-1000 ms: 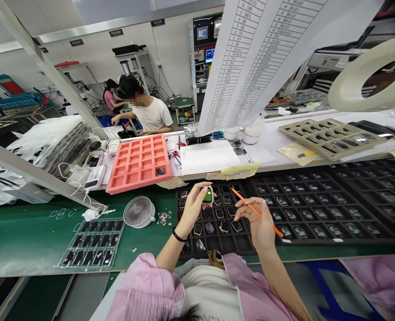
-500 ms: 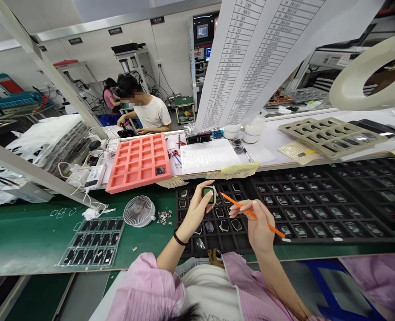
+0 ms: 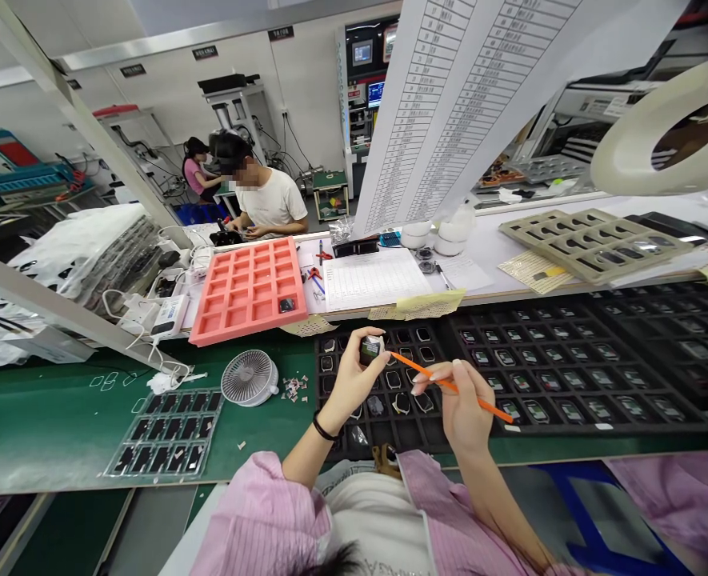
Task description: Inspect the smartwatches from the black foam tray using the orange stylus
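Observation:
My left hand (image 3: 355, 382) is closed round a small watch case (image 3: 370, 349), its fingers behind and thumb at the near right edge. A dark green face and a pale upper part of the case show. My right hand (image 3: 462, 400) grips a thin orange stick (image 3: 422, 370) like a pen. Its pointed tip lies close to the left thumb and the case; whether it touches, I cannot tell. Beneath both hands is a black foam tray (image 3: 397, 437) with watch frames and small clear bags in its cells.
More black trays (image 3: 546, 388) of watch parts fill the right. Left are a small fan (image 3: 250, 378), a clear tray (image 3: 165, 432) with black pieces, and scattered small tabs (image 3: 294, 389). A pink tray (image 3: 246, 292) sits on the shelf. A co-worker (image 3: 263, 200) sits beyond.
The watch case has turned in my left hand, and its green face shows less. My left thumb has moved down off the face. The orange stick has shifted slightly left and down.

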`<action>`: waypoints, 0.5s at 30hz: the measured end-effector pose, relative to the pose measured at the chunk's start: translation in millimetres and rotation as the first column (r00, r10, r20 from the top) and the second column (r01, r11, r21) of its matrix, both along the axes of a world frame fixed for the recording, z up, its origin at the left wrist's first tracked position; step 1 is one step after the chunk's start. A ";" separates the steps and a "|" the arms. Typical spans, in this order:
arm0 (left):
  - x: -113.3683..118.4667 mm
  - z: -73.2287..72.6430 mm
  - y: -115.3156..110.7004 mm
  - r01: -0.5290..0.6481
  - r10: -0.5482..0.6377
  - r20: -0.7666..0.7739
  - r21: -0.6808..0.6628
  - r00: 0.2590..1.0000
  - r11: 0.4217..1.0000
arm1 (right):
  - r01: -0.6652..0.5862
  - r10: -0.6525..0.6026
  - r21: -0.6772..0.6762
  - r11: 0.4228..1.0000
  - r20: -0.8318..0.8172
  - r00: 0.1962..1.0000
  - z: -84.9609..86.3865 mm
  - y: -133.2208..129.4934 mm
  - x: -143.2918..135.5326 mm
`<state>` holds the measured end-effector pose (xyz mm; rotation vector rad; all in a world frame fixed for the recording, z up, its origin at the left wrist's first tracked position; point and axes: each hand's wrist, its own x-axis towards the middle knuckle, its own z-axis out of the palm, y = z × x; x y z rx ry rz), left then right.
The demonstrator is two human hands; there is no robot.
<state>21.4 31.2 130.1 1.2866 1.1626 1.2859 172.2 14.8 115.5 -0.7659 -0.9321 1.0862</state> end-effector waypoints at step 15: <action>2.1 0.6 -3.4 0.072 -0.070 -0.027 0.098 0.997 0.993 | 0.008 -0.008 0.075 0.997 0.001 1.000 2.8 2.2 -0.3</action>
